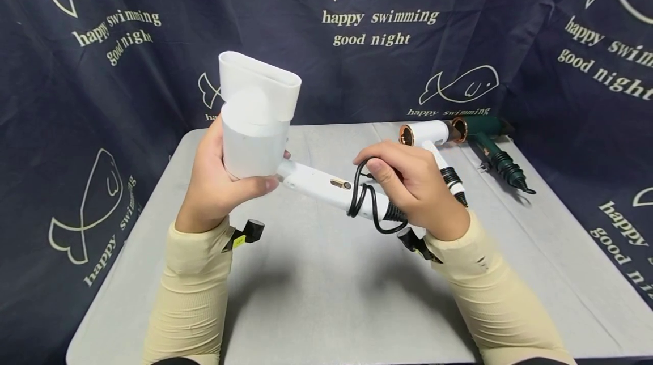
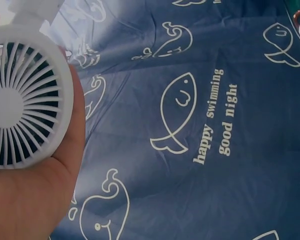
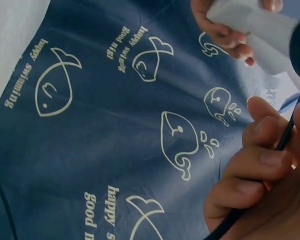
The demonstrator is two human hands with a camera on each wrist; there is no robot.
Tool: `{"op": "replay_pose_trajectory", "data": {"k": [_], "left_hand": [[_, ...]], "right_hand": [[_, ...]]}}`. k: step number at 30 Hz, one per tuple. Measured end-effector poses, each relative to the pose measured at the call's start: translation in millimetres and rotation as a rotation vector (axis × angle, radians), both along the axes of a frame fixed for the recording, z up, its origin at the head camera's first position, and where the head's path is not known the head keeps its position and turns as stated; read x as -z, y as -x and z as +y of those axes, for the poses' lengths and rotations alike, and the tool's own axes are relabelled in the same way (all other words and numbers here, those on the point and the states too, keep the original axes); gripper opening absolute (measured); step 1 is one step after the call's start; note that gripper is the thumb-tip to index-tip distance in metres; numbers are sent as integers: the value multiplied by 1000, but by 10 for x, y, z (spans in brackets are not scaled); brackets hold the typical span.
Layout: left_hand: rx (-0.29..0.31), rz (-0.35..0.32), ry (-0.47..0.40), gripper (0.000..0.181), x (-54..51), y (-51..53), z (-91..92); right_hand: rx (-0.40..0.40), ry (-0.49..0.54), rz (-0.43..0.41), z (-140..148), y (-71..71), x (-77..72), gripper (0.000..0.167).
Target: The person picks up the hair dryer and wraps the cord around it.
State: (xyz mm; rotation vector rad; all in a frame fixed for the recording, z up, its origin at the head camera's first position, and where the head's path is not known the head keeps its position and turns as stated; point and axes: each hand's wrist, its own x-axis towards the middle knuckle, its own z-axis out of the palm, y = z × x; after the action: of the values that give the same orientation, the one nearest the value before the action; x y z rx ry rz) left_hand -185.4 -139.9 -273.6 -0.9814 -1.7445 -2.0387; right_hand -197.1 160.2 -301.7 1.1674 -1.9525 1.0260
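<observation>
My left hand [image 1: 211, 183] grips the body of a white hair dryer [image 1: 255, 144], held above the table with its flat nozzle pointing up. In the left wrist view the dryer's round slatted grille [image 2: 55, 117] faces the camera. The handle slants down to the right and carries a small gold-rimmed switch. Black power cord [image 1: 377, 206] loops loosely around the handle's lower end. My right hand [image 1: 420, 183] pinches that cord between thumb and fingers; in the right wrist view the cord [image 3: 285, 137] runs across its curled fingers.
Behind my right hand, a second white hair dryer [image 1: 425, 131] and a dark green hair dryer [image 1: 487, 149] lie at the table's back right, cords wound on their handles. The light grey table [image 1: 306, 297] is backed by a navy curtain [image 1: 285, 8] with fish prints.
</observation>
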Motion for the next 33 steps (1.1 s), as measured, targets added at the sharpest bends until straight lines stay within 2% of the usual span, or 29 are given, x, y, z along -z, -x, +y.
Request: {"op": "replay_pose_trajectory", "data": {"k": [6,12,17,19,25,30,33], "left_hand": [[-30,33,-57,72,-18,-11,23],[-44,58,-156,68,-33,5,59],[-81,86,-199,64,-43,30,72],[-109,94,-208,63,-41,35,79],[-214,112,-282,63,-38,52,106],[-222,109,-315,64,-31,75,105],[-257,102,-305,63,-16,92,98]], "right_hand": [[8,-66,-34,-81,-1,54,39],[24,-108,-61,-155,-46,97,18],[-43,-40,-241,-186,-113,143,20],[-58,-21,-278,-202,-132,158,19],[46,-137,-159,-274,-142,144,20],[82,-193,-120,-287,-170,125,20],[88,-224,-110,-286,-199,107,21]]}}
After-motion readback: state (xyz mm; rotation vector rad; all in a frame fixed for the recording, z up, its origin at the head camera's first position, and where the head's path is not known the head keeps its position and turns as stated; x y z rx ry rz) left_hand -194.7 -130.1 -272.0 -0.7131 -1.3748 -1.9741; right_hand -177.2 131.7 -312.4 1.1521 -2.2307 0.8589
